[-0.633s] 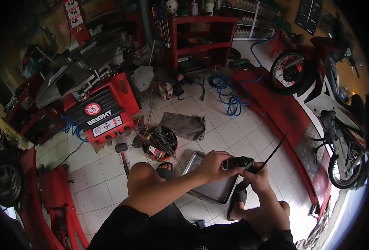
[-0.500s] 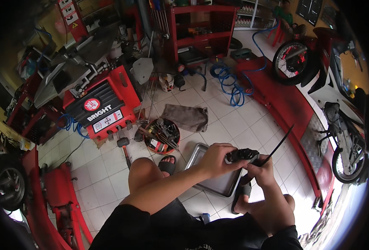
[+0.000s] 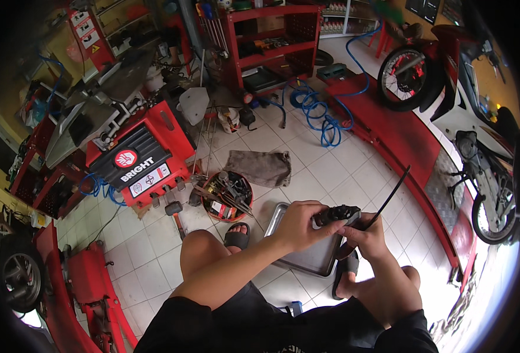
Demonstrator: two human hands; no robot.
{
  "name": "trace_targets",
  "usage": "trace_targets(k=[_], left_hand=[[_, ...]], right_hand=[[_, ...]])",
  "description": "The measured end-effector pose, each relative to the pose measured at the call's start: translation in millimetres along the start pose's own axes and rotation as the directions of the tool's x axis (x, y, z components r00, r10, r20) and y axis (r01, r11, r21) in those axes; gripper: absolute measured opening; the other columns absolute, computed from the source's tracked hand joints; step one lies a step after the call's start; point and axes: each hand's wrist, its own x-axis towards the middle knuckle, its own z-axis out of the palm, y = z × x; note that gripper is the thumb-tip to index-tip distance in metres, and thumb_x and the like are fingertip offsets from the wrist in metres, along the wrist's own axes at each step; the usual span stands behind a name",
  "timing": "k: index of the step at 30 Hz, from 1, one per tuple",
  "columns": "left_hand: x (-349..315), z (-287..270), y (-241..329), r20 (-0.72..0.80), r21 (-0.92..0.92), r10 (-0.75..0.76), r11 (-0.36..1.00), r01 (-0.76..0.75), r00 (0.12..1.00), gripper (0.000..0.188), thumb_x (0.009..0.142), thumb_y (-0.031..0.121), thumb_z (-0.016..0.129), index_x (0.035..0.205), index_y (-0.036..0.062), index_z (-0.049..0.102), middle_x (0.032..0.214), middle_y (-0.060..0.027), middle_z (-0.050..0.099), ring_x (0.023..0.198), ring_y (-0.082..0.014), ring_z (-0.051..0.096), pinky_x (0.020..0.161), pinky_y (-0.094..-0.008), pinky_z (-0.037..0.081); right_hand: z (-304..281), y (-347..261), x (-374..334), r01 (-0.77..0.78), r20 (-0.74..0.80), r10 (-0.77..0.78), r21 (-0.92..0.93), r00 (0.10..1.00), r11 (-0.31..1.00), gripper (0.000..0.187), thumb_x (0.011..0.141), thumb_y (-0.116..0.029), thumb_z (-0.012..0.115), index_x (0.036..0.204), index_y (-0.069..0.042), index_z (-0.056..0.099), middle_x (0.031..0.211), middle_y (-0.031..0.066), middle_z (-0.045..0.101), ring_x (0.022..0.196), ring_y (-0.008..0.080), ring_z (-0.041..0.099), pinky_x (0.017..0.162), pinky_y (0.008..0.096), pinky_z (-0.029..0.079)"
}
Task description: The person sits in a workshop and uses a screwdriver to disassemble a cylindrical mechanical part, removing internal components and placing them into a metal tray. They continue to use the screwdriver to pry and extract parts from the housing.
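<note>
Both hands are together over a grey metal tray (image 3: pixel 307 263) on the floor. My left hand (image 3: pixel 300 225) is closed around a small black mechanical part (image 3: pixel 337 215), whose exact kind I cannot make out. Close against it, my right hand (image 3: pixel 367 238) grips a long, thin dark rod (image 3: pixel 392 195) that slants up and away to the right. The thumb of my right hand is at the near side of the black part. My fingers hide the rod's lower end, so whether it has a handle is unclear.
Ahead stand a round red tub (image 3: pixel 247 207) of tools, a mallet (image 3: pixel 174 209) and a grey cloth (image 3: pixel 260 169). A red tyre machine (image 3: pixel 169 132) is at left. Blue hose (image 3: pixel 330 126) coils beside a red ramp (image 3: pixel 389 126); a motorcycle (image 3: pixel 468 126) is at right.
The view has shifted slightly, moving the surroundings a little in the picture. Both hands keep their holds on the black part and the rod, close together.
</note>
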Motion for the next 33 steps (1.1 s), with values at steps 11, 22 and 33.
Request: trace_targets(k=[11, 22, 33], left_hand=[[2.0, 2.3, -5.1, 0.069, -0.031, -0.042, 0.999, 0.044, 0.997, 0.038, 0.093, 0.036, 0.072, 0.096, -0.0027, 0.073, 0.076, -0.0071, 0.07, 0.061, -0.0111, 0.062, 0.054, -0.0269, 0.046], [5.9, 6.8, -35.4, 0.185, -0.336, -0.336, 0.861, 0.381, 0.923, 0.052, 0.097, 0.042, 0.069, 0.118, -0.0054, 0.069, 0.097, -0.0074, 0.073, 0.084, -0.01, 0.063, 0.073, -0.0256, 0.051], [12.2, 10.5, -21.7, 0.178, -0.497, -0.382, 0.761, 0.418, 0.907, 0.036, 0.088, 0.023, 0.081, 0.108, -0.0055, 0.071, 0.097, -0.0069, 0.072, 0.088, -0.01, 0.064, 0.079, -0.0248, 0.05]], right_hand=[[-1.6, -5.5, -5.1, -0.065, -0.045, 0.061, -0.1, 0.997, 0.993, 0.029, 0.083, -0.013, 0.085, 0.071, 0.004, 0.064, 0.058, 0.0049, 0.061, 0.045, 0.0183, 0.066, 0.039, 0.0273, 0.05], [-6.3, -15.6, 1.5, -0.159, -0.071, 0.152, -0.109, 0.986, 0.981, 0.033, 0.081, -0.018, 0.084, 0.094, 0.01, 0.071, 0.065, 0.0048, 0.063, 0.042, 0.0157, 0.062, 0.035, 0.0267, 0.044], [-5.3, -11.4, 5.3, -0.097, 0.009, 0.099, -0.126, 0.995, 0.987, 0.036, 0.08, -0.017, 0.084, 0.099, 0.01, 0.07, 0.066, 0.0066, 0.065, 0.039, 0.0127, 0.057, 0.032, 0.0276, 0.043]])
